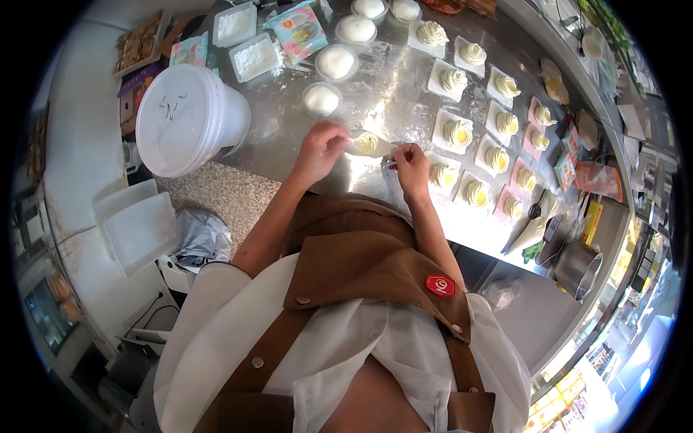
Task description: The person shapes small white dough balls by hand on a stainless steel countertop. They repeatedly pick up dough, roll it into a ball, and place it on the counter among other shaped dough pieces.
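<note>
Between my hands, above the steel worktop, is a thin white dough sheet bearing a swirl of pale yellow cream. My left hand pinches its left corner, and my right hand grips the opposite corner. Beyond my left hand, several smooth white dough balls sit in clear round cups in a line leading away. Rows of white square sheets spread out to the right, each topped with piped cream. Farther right, several pink squares carry similar swirls.
A lidded white bucket stands at the left edge. Behind it are two tubs of white powder and a printed packet. At right lie a filled piping bag, a steel pot and small packets.
</note>
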A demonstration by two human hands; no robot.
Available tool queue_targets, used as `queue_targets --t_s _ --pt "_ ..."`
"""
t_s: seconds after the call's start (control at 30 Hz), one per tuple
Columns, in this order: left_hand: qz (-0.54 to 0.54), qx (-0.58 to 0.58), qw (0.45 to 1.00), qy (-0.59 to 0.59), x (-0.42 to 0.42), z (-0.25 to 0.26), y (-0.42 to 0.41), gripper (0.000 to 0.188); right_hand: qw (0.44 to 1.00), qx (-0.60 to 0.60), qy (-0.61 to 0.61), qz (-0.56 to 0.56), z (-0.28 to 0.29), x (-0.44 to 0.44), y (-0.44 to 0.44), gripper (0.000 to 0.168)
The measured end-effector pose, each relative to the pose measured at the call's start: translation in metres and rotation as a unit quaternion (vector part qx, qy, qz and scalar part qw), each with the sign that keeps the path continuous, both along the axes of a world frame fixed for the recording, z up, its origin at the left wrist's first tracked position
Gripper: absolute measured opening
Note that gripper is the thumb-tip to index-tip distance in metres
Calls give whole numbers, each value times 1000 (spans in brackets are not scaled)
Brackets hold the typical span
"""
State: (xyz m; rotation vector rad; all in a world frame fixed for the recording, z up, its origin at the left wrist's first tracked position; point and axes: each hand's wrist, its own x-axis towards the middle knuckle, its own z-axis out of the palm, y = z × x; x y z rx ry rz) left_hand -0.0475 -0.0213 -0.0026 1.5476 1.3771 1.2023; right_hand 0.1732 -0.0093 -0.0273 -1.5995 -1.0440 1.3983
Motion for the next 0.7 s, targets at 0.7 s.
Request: queue_targets --t_s 0.7 --pt "-20 -24 998 47 34 7 4 6 990 55 -60 112 25 -28 2 12"
